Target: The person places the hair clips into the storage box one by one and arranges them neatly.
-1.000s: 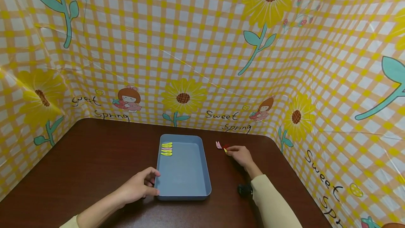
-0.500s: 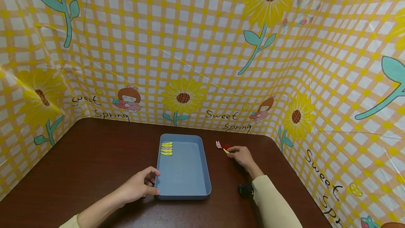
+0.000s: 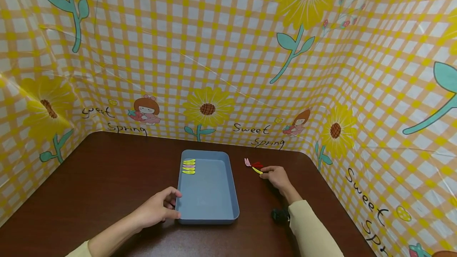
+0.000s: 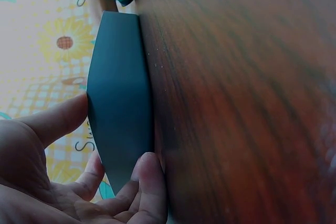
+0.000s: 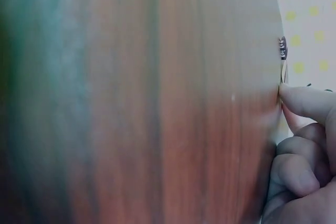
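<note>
My left hand [image 3: 158, 208] holds the blue-grey tray [image 3: 210, 195] by its left side near the front corner; in the left wrist view the thumb is at the rim and the other fingers curl against the wall. Inside the tray, at the far left, several yellow snap hair clips [image 3: 189, 172] lie in a column with a pink one among them. To the right of the tray my right hand [image 3: 278, 177] pinches the end of a yellow hair clip [image 3: 257, 170] between thumb and index finger, low over the table. Pink hair clips [image 3: 247, 162] and red hair clips [image 3: 256, 164] lie just beyond it.
The dark brown table [image 3: 125, 165] carries the tray and clips. A yellow checked cloth [image 3: 228, 70] with sunflowers stands along the back and sides. A black device [image 3: 280, 216] sits at the right wrist.
My right hand has shifted slightly to the right with the yellow clip, so more of that clip and of the red clips shows. The left hand has stayed on the tray.
</note>
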`<state>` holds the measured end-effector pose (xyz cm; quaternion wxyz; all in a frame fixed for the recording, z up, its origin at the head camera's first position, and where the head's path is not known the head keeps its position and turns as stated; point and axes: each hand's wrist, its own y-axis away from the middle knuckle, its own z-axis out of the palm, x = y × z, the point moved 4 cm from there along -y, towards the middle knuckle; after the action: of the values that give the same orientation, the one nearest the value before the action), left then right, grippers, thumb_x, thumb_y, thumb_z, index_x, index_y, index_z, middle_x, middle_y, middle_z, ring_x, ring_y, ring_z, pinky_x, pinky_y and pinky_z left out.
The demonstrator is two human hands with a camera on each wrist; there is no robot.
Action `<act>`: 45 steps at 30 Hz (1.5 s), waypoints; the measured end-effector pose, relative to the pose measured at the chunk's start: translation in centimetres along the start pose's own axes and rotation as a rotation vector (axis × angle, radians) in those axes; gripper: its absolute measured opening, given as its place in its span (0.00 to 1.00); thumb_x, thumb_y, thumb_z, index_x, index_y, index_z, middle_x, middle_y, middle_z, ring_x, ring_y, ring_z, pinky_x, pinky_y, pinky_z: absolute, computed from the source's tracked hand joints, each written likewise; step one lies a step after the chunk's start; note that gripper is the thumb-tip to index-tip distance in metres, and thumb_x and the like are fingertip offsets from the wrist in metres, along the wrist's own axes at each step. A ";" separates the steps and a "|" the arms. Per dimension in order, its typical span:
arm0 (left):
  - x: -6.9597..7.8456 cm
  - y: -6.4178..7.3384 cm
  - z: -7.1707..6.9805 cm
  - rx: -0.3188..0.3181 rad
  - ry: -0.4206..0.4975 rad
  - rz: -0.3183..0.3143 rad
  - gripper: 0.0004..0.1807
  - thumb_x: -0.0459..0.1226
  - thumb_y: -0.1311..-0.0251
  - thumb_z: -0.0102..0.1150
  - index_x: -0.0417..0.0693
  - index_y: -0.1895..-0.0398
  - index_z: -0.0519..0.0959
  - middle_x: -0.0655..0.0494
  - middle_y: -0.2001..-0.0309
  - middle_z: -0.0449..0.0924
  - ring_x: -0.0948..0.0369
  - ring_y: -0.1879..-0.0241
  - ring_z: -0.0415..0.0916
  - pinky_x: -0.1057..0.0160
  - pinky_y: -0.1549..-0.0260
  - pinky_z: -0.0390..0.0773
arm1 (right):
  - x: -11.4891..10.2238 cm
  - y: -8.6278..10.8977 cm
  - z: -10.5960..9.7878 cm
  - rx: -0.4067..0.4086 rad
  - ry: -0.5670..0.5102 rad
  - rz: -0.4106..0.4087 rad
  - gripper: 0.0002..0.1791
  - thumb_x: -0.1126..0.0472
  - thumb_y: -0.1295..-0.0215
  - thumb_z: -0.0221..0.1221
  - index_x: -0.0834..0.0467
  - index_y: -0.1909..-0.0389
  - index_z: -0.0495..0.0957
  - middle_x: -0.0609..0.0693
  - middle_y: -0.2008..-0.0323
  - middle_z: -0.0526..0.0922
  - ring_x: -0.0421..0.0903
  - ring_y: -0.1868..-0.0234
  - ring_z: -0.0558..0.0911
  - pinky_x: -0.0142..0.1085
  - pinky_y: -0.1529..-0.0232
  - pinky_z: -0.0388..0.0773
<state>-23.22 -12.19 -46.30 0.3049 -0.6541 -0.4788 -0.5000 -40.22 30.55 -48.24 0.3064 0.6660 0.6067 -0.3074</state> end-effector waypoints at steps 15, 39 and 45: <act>0.0 0.0 0.1 0.005 -0.002 -0.004 0.28 0.33 0.47 0.73 0.42 0.44 0.72 0.45 0.56 0.71 0.54 0.61 0.70 0.59 0.74 0.72 | -0.6 0.7 0.1 0.036 0.036 -0.022 0.10 0.65 0.35 0.63 0.65 0.56 0.85 0.60 0.51 0.83 0.49 0.60 0.76 0.35 0.63 0.71; 0.0 0.1 0.0 -0.009 0.010 0.001 0.28 0.34 0.46 0.73 0.41 0.43 0.72 0.45 0.56 0.71 0.54 0.61 0.70 0.59 0.74 0.72 | -0.9 0.7 0.2 0.043 0.067 -0.022 0.09 0.66 0.33 0.59 0.65 0.56 0.84 0.61 0.51 0.83 0.50 0.58 0.78 0.36 0.62 0.72; -0.1 0.0 -0.1 -0.011 0.015 0.005 0.27 0.34 0.46 0.73 0.41 0.43 0.72 0.46 0.57 0.71 0.54 0.60 0.70 0.59 0.74 0.72 | -1.0 0.9 0.1 0.044 0.076 -0.020 0.09 0.67 0.33 0.59 0.65 0.57 0.85 0.60 0.53 0.83 0.49 0.61 0.77 0.35 0.64 0.71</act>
<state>-23.28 -12.31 -46.40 0.3062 -0.6532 -0.4721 -0.5067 -39.43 29.72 -47.48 0.2653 0.6775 0.6178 -0.2982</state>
